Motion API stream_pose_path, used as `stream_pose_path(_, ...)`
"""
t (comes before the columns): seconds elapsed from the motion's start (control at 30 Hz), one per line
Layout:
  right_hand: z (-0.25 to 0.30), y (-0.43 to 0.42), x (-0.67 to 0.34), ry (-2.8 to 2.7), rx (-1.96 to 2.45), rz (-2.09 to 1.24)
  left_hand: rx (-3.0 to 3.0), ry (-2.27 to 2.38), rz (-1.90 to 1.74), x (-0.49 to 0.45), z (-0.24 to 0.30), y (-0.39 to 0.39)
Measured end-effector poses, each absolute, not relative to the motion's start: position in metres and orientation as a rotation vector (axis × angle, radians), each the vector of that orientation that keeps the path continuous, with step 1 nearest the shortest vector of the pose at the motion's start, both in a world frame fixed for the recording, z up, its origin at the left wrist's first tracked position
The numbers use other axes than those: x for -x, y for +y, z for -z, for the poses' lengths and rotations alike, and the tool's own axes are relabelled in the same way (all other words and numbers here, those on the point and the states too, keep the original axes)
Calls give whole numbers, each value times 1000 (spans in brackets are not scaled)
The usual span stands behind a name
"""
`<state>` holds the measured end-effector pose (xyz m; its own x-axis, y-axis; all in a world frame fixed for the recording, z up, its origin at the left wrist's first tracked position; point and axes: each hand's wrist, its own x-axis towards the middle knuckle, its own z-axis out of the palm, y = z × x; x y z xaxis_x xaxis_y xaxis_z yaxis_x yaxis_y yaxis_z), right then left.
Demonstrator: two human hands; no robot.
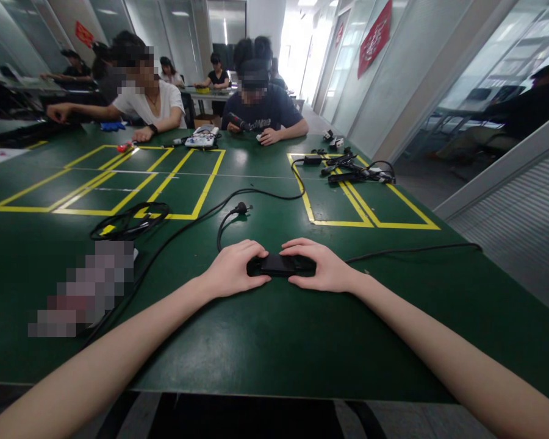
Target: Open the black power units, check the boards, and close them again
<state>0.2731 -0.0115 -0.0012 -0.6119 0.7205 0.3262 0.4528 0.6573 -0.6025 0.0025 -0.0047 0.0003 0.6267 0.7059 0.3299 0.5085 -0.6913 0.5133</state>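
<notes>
A black power adapter [279, 264] lies on the green table between my two hands. My left hand [233, 268] grips its left end, thumb on the near side and fingers on the far side. The right end is held the same way by my right hand [326, 266]. From behind my left hand a black cord rises to a plug [241, 208] lying on the table. Another thin black cable [412, 250] runs from beside my right hand toward the table's right edge.
Coiled black cables [130, 221] and a blurred-out object [86, 286] lie to the left. Yellow tape rectangles [210, 183] mark the green table [238, 347]. A bundle of black cords [352, 167] sits at back right. Two people [265, 110] work across the table.
</notes>
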Motion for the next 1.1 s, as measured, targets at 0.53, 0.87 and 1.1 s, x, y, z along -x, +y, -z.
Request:
stream_pose_path(0.53, 9, -12, -256, -2587, 972, -92, -2412, 999, -679, -6, -1, -8)
stream_pose_path(0.87, 4, -13, -258, -2666, 906, -218, -2597, 999, -488, -11, -1, -9)
stream_pose_path(1.1, 3, -15, -257, -2663, 883, -206, -2685, 900, -486, -11, -4, -8)
